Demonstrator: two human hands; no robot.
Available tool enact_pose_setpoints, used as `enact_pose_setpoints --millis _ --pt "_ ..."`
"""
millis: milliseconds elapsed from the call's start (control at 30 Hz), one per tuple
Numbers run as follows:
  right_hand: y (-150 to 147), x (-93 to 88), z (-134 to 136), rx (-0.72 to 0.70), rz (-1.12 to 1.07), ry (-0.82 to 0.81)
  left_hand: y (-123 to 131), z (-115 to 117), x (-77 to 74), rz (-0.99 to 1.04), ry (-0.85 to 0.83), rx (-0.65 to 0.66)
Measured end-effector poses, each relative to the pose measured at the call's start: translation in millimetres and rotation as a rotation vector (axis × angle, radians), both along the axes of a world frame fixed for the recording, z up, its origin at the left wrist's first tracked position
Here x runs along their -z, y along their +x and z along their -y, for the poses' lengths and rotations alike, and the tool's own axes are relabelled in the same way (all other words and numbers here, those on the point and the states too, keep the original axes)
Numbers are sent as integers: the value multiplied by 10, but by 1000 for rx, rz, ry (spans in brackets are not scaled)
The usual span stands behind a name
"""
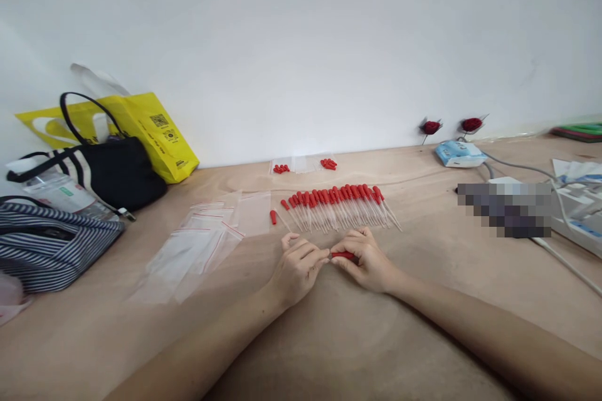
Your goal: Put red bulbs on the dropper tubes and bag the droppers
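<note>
My right hand (367, 261) is closed around a red rubber dropper bulb (342, 255), which points toward my left hand (300, 268). The left fingertips are pinched together at the bulb's end; whatever they hold is hidden. Just beyond both hands lies a row of glass droppers (336, 208) with red bulbs, their tips toward me. At the row's left end are a loose red bulb (273, 217) and a thin glass tube (283, 220) without a bulb. Clear zip bags (197, 241) with red seal lines overlap left of my left hand.
Two small piles of red bulbs (281, 168) rest on clear plastic by the wall. Left stand a striped bag (56, 247), a black handbag (113, 172) and a yellow bag (160, 138). Right are a blue-white packet (459, 154), cables, a pixelated patch and two dark red roses (431, 128).
</note>
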State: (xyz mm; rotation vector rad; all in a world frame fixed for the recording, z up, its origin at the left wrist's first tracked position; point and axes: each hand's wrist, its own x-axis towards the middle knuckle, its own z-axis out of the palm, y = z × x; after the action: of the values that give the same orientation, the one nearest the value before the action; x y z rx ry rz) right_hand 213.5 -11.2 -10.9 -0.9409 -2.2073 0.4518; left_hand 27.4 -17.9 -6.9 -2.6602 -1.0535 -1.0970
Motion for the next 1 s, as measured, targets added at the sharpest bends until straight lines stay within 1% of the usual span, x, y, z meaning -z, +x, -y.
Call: enact_pose_setpoints --millis 100,233,433,533,700,800,867,900,933,1000 --pt "55 4 -27 50 -27 0 -44 -18 -23 -5 27 -11" --pt "124 4 -33 53 -18 22 -102 -6 -31 -38 30 -19" --pt "115 -1 8 115 -6 137 -97 30 -28 -74 33 -46" --pt "98 8 14 131 -19 182 -92 22 -47 -138 27 -54" --pt "101 1 1 129 40 228 -109 21 -128 -307 7 9" --pt "159 -4 -41 134 44 214 -154 -4 -214 -273 -29 0" --pt "216 15 -84 157 33 184 -206 -78 -279 -164 -106 -68" --pt "244 33 -107 171 24 169 -236 -139 -309 -93 -187 -135" --pt "268 54 -128 184 13 157 -266 -214 -333 -28 -289 -225" --pt "296 98 -160 209 -16 140 -317 -399 -362 70 -566 -445"
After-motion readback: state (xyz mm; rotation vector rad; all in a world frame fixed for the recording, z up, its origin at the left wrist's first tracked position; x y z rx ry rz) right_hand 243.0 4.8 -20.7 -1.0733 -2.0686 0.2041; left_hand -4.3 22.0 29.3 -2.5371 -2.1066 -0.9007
